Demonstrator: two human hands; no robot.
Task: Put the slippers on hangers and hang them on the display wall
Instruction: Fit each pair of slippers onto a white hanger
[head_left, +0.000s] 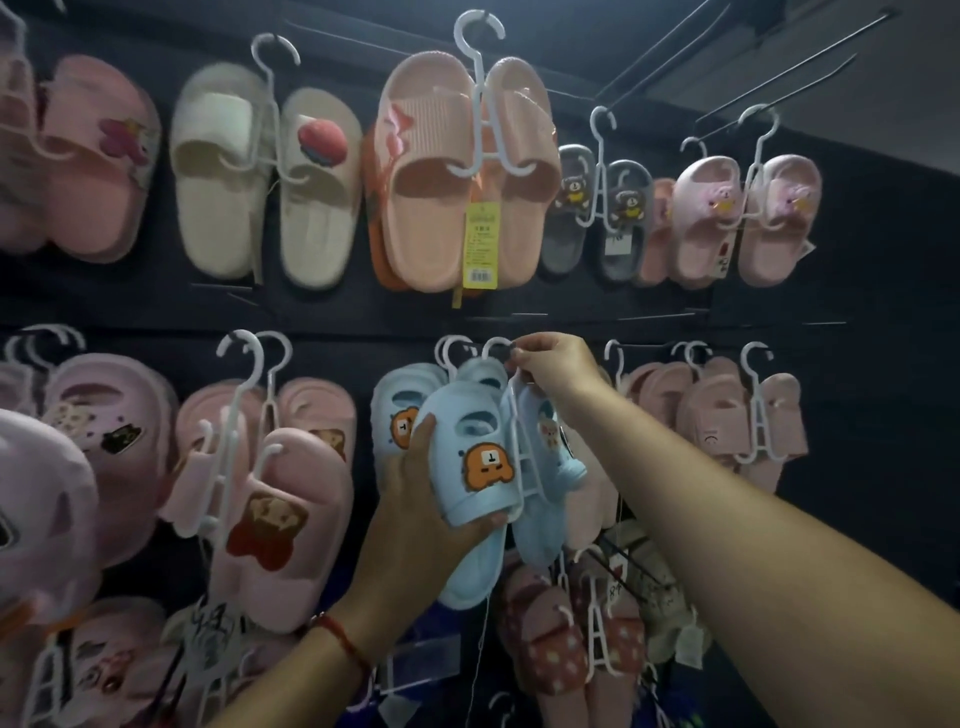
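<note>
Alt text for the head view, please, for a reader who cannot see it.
Two bare hands hang light blue slippers on a dark display wall: the right hand pinches the white hanger, the left hand grips one slipper. Pink and cream pairs surround them.

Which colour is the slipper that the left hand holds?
Light blue slipper, with an orange bear patch; head view.

Smooth matt foam-like blue slippers (470, 457) hang on a glossy white plastic hanger (511, 415) against the matt dark display wall (883, 291).
</note>
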